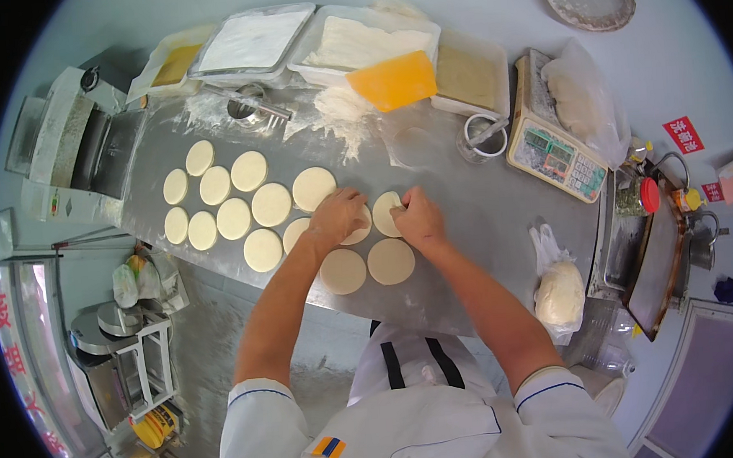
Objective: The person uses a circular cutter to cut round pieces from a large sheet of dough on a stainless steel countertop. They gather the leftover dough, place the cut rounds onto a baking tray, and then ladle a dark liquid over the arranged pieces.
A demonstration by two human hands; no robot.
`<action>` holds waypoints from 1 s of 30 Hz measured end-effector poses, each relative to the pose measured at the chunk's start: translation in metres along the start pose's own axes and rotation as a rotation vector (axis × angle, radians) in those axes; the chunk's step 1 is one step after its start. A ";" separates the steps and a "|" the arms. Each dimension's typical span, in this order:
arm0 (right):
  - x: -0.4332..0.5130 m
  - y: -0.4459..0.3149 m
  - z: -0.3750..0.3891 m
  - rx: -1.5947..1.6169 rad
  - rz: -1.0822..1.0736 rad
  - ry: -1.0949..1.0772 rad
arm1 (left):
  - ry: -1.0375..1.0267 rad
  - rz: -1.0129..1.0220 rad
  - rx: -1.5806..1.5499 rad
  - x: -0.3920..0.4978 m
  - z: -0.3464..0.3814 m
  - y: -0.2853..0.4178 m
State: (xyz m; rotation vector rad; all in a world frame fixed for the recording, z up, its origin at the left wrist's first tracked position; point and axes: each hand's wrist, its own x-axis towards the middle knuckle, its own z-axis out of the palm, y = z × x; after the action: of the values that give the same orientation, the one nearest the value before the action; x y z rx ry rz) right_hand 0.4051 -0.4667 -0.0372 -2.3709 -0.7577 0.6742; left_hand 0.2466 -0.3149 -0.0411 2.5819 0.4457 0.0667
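Note:
Pale flat dough rounds lie in loose rows on the steel worktable (467,223). My right hand (421,220) pinches the right edge of one dough round (384,214), whose upper rim looks lifted or folded. To its left, my left hand (339,217) rests over another dough round (360,230) and partly covers it. The left fingertips are curled down, and their hold on the dough is hidden. A dough round (314,189) touches or nearly touches the left hand from above. Two more rounds, one left (343,272) and one right (391,261), lie nearer my body.
Along the wall stand flour tubs (367,40), with an orange scraper (393,81) leaning on one. A white mug (482,139) and a digital scale (557,154) stand to the right. Bagged dough (559,296) lies near the right edge. A dough machine (78,139) is at left.

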 end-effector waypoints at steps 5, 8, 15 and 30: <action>0.008 0.006 0.008 0.001 -0.049 -0.021 | -0.323 0.016 0.119 0.036 -0.006 -0.011; 0.011 0.013 0.009 0.006 -0.115 -0.053 | -0.397 0.044 0.172 0.049 -0.008 -0.010; -0.018 0.028 -0.007 0.268 -0.245 -0.193 | -0.490 0.092 0.148 0.056 -0.021 -0.003; -0.126 0.177 -0.153 1.675 0.452 -0.081 | -0.615 0.154 0.062 0.062 -0.029 0.006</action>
State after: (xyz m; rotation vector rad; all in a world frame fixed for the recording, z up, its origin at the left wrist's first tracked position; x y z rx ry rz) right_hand 0.4702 -0.7224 -0.0030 -0.8965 0.3647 0.9908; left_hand 0.3036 -0.2859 -0.0150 2.5203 0.0185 -0.6754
